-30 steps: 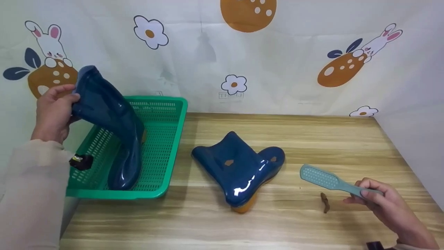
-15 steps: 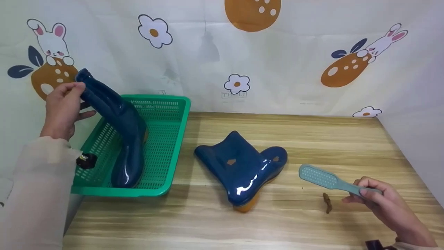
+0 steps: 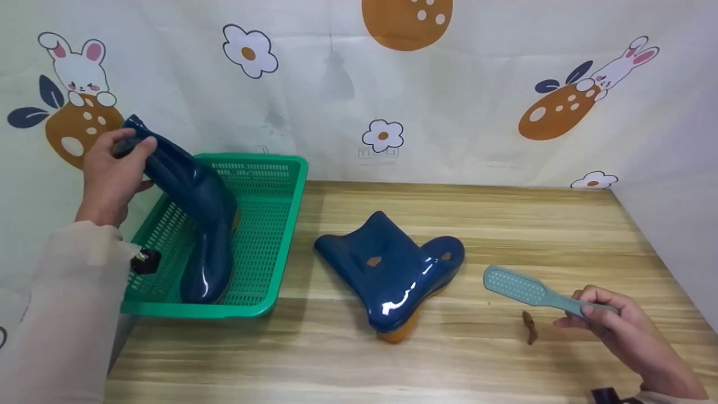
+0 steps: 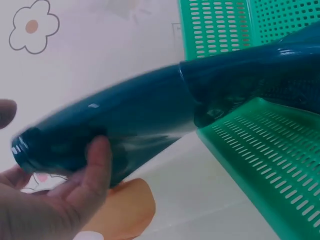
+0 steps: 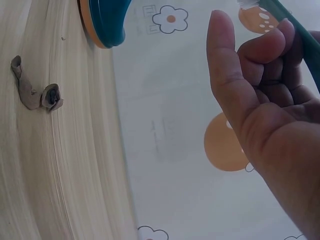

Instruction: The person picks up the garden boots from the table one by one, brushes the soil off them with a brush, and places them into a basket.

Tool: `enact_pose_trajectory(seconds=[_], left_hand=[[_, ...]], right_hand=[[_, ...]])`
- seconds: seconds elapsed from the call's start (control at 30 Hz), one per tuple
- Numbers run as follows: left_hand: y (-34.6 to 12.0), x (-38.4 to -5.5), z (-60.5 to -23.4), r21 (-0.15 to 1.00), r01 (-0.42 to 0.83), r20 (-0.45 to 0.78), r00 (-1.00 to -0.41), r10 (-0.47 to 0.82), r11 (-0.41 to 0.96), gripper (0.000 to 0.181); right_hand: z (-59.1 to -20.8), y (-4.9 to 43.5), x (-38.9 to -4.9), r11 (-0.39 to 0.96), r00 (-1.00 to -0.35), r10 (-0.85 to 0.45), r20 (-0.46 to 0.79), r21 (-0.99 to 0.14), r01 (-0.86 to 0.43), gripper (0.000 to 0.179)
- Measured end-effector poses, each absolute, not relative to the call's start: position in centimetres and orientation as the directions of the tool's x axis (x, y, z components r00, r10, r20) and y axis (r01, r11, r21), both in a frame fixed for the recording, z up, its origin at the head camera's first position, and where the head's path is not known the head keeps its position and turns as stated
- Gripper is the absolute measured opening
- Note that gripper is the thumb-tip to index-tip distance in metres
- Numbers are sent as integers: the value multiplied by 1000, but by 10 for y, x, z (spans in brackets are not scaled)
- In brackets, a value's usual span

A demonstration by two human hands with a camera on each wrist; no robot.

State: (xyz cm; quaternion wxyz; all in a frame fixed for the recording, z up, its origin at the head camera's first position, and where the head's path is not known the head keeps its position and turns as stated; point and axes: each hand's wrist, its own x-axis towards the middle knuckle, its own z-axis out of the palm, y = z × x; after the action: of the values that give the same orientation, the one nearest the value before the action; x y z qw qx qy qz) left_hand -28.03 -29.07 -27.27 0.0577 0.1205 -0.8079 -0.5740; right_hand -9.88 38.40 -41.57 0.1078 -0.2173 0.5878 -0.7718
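Note:
My left hand [image 3: 115,174] grips the top of a glossy dark-blue rubber boot [image 3: 205,207], thumb and fingers on either side of the shaft. The boot's foot rests in a green plastic basket [image 3: 289,224], while its shaft leans over the left side. In the left wrist view the boot shaft [image 4: 130,110] runs from the fingers into the basket. My right hand [image 3: 628,325] holds a slim green brush [image 3: 516,286] by its handle, its dotted head pointing left. Another blue boot [image 3: 387,269], with brown patches and a tan sole, lies folded over mid-table.
A small curled brown scrap [image 3: 529,328] lies on the wooden table [image 3: 449,365], left of my right hand. A patterned white sheet [image 3: 460,112] hangs behind the table, with a pale wall along the right edge.
The boot in the basket has turned, its shaft top now narrow instead of broad toward the view. My left hand has shifted slightly right and regripped it. The right hand and brush stay put.

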Motion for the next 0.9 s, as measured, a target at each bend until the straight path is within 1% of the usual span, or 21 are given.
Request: enact_pose_trajectory(seconds=[0.3,0.43,0.6,0.7,0.77,0.9], left_hand=[[-290,-275,-267,886,-186,-5,-920,-393,424,68],[-284,-273,-265,890,-168,31,-906,-423,425,60],[-276,-269,-263,899,-109,105,-887,-450,424,47],[-270,-266,-263,900,-64,139,-895,-423,430,43],[-264,-264,-265,896,-53,136,-912,-388,440,43],[-250,-263,-270,860,-58,111,-948,-297,507,53]], right_hand=[[-416,384,-96,-259,-892,-404,206,-960,-104,35],[-416,384,-96,-268,-887,-413,204,-959,-95,36],[-416,384,-97,-280,-874,-438,213,-956,-93,39],[-416,384,-98,-289,-867,-446,221,-953,-95,39],[-415,383,-99,-295,-865,-450,224,-951,-92,39],[-413,382,-101,-294,-864,-452,222,-951,-91,38]])
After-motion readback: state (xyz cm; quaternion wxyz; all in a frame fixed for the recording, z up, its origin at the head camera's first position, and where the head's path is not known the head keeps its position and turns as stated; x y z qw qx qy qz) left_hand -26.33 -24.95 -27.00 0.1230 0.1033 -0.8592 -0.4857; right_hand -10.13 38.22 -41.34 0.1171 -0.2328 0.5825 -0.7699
